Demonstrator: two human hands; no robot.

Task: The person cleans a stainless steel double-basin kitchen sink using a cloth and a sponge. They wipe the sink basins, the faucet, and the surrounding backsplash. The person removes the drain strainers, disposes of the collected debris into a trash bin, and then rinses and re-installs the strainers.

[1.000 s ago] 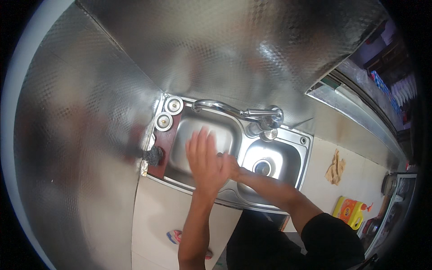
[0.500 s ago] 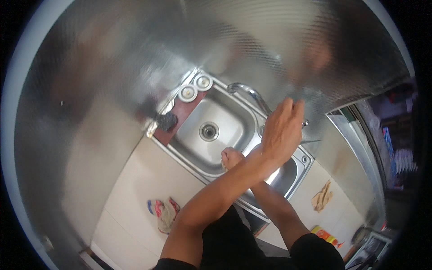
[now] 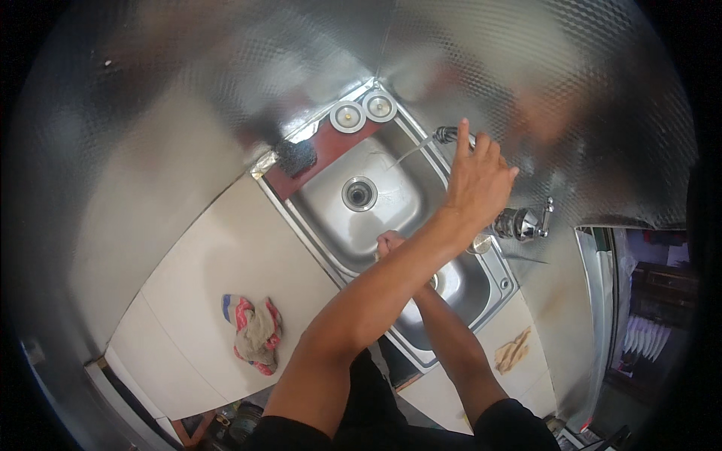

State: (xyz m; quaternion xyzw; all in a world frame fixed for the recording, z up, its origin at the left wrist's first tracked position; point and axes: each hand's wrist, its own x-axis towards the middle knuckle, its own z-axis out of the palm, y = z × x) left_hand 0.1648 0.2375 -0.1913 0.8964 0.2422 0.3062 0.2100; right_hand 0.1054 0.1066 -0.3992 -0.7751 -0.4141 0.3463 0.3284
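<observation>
My left forearm crosses over my right arm. My left hand point(image 3: 481, 177) is over the faucet, its back toward me, one finger stretched out and the others partly bent. The spout point(image 3: 445, 134) shows past its fingers; whether they touch it is hidden. A thin water stream point(image 3: 412, 152) runs into the larger basin of the steel double sink point(image 3: 316, 214). The faucet handle point(image 3: 543, 218) stands to the right of this hand. My right hand point(image 3: 388, 243) is closed above the larger basin's near edge; a bit of something pale shows at its fingers, mostly hidden by my left forearm.
Two round drain strainers point(image 3: 348, 116) and a dark scouring pad point(image 3: 296, 156) lie on the red-brown ledge point(image 3: 331, 146). A crumpled cloth point(image 3: 257, 334) rests on the left counter. Tan, crumpled material point(image 3: 513, 350) lies on the right counter. Shiny metallic sheeting lines the walls.
Water now runs from the spout, where none showed before. My left hand has come away from the handle toward the spout. The view has shifted; my right hand stays closed over the sink.
</observation>
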